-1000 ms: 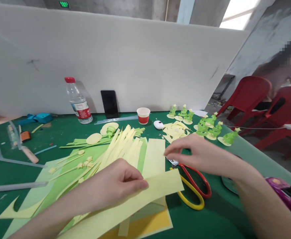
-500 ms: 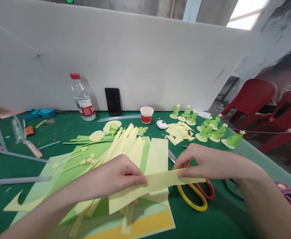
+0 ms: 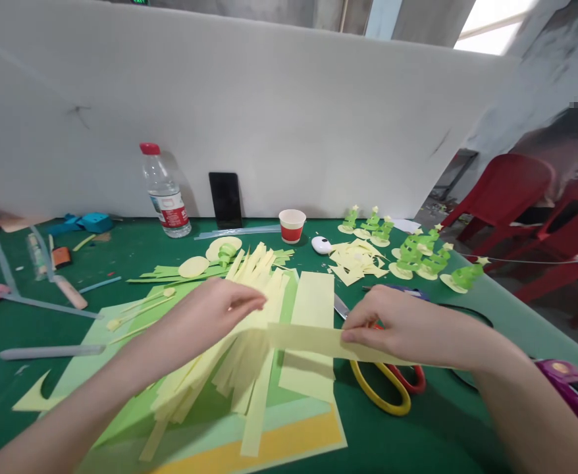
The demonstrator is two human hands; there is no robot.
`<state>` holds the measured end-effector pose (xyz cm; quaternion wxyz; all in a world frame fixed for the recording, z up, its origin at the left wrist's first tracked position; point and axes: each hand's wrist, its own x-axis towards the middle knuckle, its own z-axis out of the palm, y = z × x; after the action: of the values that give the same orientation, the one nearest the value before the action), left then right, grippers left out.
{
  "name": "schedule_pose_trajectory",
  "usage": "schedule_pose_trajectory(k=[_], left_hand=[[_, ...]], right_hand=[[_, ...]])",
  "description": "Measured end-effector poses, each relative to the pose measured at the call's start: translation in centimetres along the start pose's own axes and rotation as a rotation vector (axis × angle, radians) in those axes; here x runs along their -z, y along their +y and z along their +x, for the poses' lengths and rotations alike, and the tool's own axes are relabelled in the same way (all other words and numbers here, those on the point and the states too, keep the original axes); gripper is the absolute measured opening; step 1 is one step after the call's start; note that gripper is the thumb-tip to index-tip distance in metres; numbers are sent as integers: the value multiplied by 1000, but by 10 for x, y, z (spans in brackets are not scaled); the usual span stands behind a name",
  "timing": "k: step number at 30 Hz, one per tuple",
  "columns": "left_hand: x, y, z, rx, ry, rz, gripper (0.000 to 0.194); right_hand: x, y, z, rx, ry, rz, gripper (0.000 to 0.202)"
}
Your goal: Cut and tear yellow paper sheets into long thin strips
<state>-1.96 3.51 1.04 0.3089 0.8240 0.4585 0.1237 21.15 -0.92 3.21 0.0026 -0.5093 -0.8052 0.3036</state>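
My right hand point(image 3: 392, 326) pinches a pale yellow paper strip point(image 3: 309, 339), which stretches left over the stacked sheets. My left hand point(image 3: 220, 306) hovers above a fan of cut yellow strips point(image 3: 257, 342), off the held strip; its thumb and fingertips come close together, with nothing visible between them. A wider yellow paper piece point(image 3: 313, 299) lies under the held strip. Scissors point(image 3: 380, 395) with yellow and red handles rest beneath and beside my right hand, blades partly hidden. Green and yellow sheets point(image 3: 313, 431) lie under the strips.
Behind stand a water bottle point(image 3: 166, 197), a phone point(image 3: 226, 201) and a paper cup point(image 3: 291, 227). Yellow scraps point(image 3: 355, 260) and several small green paper trees point(image 3: 410, 257) are at right. Glue sticks point(image 3: 52, 352) lie left. A person sits near red chairs point(image 3: 501, 191).
My left hand has let go of the yellow strip and moved up and left. My right hand still holds the strip, whose free end has shifted.
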Motion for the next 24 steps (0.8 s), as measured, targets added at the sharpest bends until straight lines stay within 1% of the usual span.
schedule_pose_trajectory(k=[1, 2, 4, 6, 9, 13, 16, 20, 24], left_hand=[[-3, 3, 1, -36, 89, 6, 28], [-8, 6, 1, -77, 134, -4, 28], [-20, 15, 0, -181, 129, -16, 24], [-30, 21, -3, -262, 92, -30, 19], [-37, 25, -6, -306, 83, -40, 19], [-40, 22, -6, -309, 148, -7, 16], [-41, 20, -4, -298, 139, 12, 17], [-37, 17, -1, -173, 114, -28, 18], [-24, 6, 8, -92, 143, -39, 17]], right_hand=[[-3, -3, 0, 5, 24, -7, 35], [-6, -7, 1, 12, 50, -14, 35], [-14, -14, 2, 31, 101, -26, 34], [-21, -19, 4, 41, 153, -47, 34], [-28, -23, 6, 50, 208, -75, 35], [-33, -25, 9, 43, 287, -115, 35], [-34, -27, 11, 21, 289, -159, 35], [-30, -26, 9, -1, 296, -208, 36], [-19, -18, 1, -51, 277, -208, 38]])
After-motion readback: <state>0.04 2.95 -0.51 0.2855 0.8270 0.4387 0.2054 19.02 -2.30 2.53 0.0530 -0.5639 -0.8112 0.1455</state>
